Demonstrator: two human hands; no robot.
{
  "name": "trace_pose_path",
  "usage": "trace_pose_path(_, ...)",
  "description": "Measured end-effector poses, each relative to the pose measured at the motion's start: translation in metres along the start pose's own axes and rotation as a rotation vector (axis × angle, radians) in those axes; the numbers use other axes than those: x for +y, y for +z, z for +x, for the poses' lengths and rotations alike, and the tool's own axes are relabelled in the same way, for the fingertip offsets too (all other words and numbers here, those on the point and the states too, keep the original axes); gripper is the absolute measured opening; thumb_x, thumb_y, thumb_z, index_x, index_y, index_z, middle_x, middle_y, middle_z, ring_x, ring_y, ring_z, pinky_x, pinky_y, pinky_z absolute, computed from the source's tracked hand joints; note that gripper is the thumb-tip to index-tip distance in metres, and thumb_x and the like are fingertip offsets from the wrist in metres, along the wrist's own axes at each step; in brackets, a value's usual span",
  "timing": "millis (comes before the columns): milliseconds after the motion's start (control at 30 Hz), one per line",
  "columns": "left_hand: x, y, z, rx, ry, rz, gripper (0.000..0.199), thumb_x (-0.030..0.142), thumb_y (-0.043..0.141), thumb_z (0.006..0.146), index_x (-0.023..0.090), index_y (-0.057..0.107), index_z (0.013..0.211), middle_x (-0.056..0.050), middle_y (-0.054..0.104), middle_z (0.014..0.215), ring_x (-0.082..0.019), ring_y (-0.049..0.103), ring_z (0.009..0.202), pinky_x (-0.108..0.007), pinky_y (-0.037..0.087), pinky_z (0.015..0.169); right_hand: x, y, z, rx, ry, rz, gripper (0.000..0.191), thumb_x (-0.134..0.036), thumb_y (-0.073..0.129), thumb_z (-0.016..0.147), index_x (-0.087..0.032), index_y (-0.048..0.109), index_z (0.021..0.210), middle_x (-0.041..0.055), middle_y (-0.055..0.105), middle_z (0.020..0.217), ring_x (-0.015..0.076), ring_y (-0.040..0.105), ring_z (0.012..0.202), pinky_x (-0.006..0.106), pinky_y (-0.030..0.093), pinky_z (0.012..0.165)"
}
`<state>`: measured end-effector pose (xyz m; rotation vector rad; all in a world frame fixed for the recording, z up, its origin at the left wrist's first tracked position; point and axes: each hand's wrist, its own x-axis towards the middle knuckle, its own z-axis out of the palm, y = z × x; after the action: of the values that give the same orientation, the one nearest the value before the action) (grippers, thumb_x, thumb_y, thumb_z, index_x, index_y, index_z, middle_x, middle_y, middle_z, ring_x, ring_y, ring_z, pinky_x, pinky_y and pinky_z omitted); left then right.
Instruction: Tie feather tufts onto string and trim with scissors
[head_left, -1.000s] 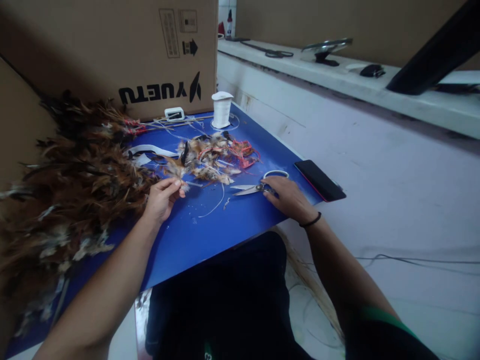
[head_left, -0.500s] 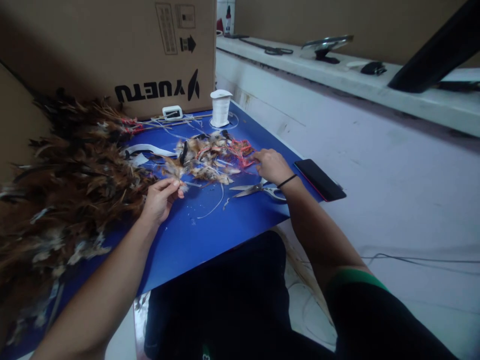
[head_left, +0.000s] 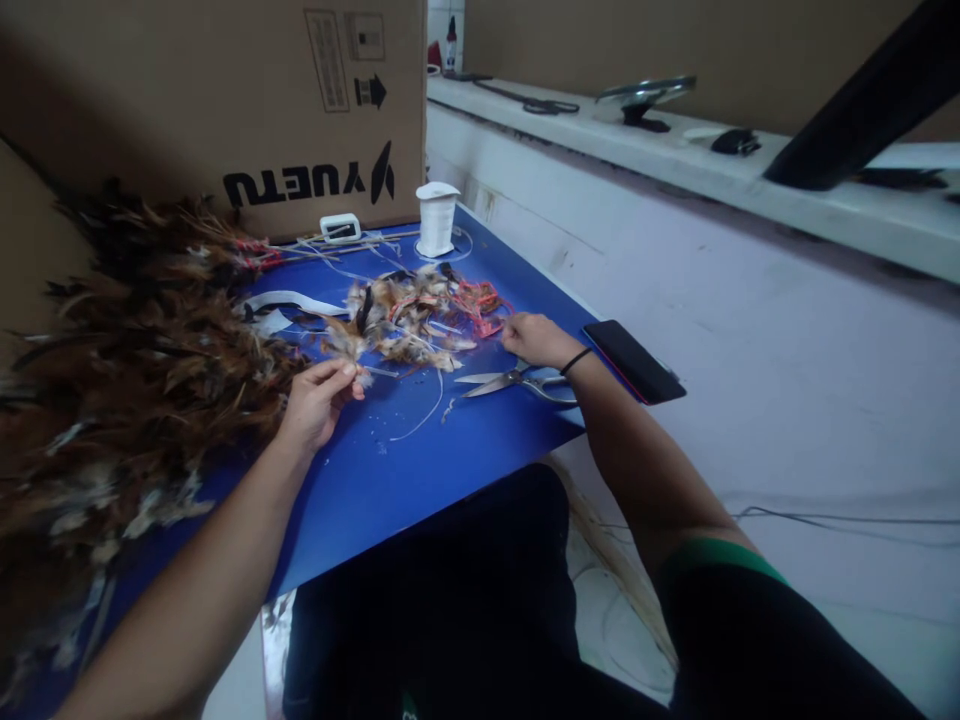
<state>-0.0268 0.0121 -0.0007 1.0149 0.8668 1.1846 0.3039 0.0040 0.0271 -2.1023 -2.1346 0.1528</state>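
Observation:
My left hand [head_left: 319, 397] is closed in a pinch on a feather [head_left: 365, 379], whose pale fluff shows at the fingertips. Across the blue tabletop, my right hand [head_left: 534, 340] has its fingers curled together beside a tangle of pink string [head_left: 480, 306]. A thin pink strand runs from the tangle to those fingers. Between the hands lies a loose pile of brown, black and cream feathers [head_left: 405, 310]. Scissors [head_left: 499, 382] with parted blades rest just below my right hand, their handles near the wrist.
A large heap of brown feathers [head_left: 172, 360] covers the left side. Behind stand a white spool [head_left: 436, 222], a small white-framed object [head_left: 340, 228] and a cardboard box [head_left: 187, 100]. White ribbon [head_left: 292, 300] lies near the heap. A phone [head_left: 634, 362] sits at the right edge, below a ledge [head_left: 675, 150].
My right hand's fingers have curled in from a more extended reach at the pink string. My left hand keeps its pinch in nearly the same place. The view has shifted slightly.

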Motion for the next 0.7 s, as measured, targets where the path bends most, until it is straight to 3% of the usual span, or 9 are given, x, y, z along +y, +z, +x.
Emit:
trace_pose_path(167, -0.001, 0.000, 0.001, -0.006, -0.003, 0.002, 0.021, 0.025, 0.082, 0.055, 0.012, 0.071, 0.068, -0.004, 0.067, 0.067, -0.008, 0.055, 0.049, -0.021, 0.046, 0.049, 0.018, -0.013, 0.002, 0.214, 0.096, 0.566, 0.007, -0.014, 0.055, 0.071, -0.014, 0.062, 0.069, 0.0021, 0.065, 0.067, 0.0118, 0.056, 0.063, 0.022, 0.041, 0.060)
trace_pose_path(267, -0.001, 0.000, 0.001, -0.008, -0.002, 0.004, 0.021, 0.026, 0.082, 0.056, 0.012, 0.071, 0.068, -0.004, 0.067, 0.068, -0.008, 0.055, 0.049, -0.021, 0.046, 0.049, 0.025, -0.023, 0.001, 0.317, 0.136, 0.962, 0.004, -0.018, 0.059, 0.070, -0.015, 0.060, 0.067, 0.0016, 0.065, 0.067, 0.0102, 0.057, 0.062, 0.021, 0.045, 0.062)
trace_pose_path(367, -0.002, -0.001, 0.001, -0.011, -0.002, 0.006, 0.020, 0.026, 0.081, 0.057, 0.012, 0.071, 0.069, -0.004, 0.067, 0.068, -0.008, 0.055, 0.049, -0.021, 0.046, 0.050, 0.027, -0.035, -0.002, 0.412, 0.123, 1.211, 0.014, -0.030, 0.062, 0.073, -0.017, 0.057, 0.069, 0.0031, 0.067, 0.074, 0.0108, 0.061, 0.066, 0.023, 0.050, 0.066)
trace_pose_path(500, -0.001, -0.001, 0.000, -0.028, -0.012, 0.011, 0.020, 0.026, 0.081, 0.058, 0.012, 0.071, 0.069, -0.004, 0.067, 0.069, -0.008, 0.054, 0.049, -0.021, 0.046, 0.051, 0.031, -0.045, 0.002, 0.524, 0.160, 1.194, 0.038, -0.055, 0.052, 0.081, -0.018, 0.056, 0.074, 0.0076, 0.069, 0.088, 0.0159, 0.066, 0.084, 0.026, 0.052, 0.071)
trace_pose_path(567, -0.001, -0.001, 0.000, -0.030, -0.017, 0.015, 0.020, 0.026, 0.081, 0.058, 0.012, 0.071, 0.069, -0.005, 0.068, 0.069, -0.008, 0.054, 0.049, -0.022, 0.046, 0.051, 0.034, -0.044, 0.013, 0.561, 0.197, 1.118, 0.044, -0.060, 0.046, 0.084, -0.018, 0.058, 0.078, 0.0088, 0.070, 0.094, 0.0167, 0.066, 0.089, 0.025, 0.052, 0.070)
trace_pose_path(700, -0.001, -0.001, -0.001, -0.021, -0.032, 0.018, 0.020, 0.027, 0.081, 0.058, 0.013, 0.072, 0.070, -0.005, 0.068, 0.070, -0.008, 0.054, 0.050, -0.022, 0.045, 0.051, 0.041, -0.028, 0.053, 0.530, 0.183, 0.898, 0.025, -0.038, 0.057, 0.082, -0.015, 0.065, 0.087, 0.0083, 0.071, 0.093, 0.0147, 0.066, 0.083, 0.024, 0.052, 0.068)
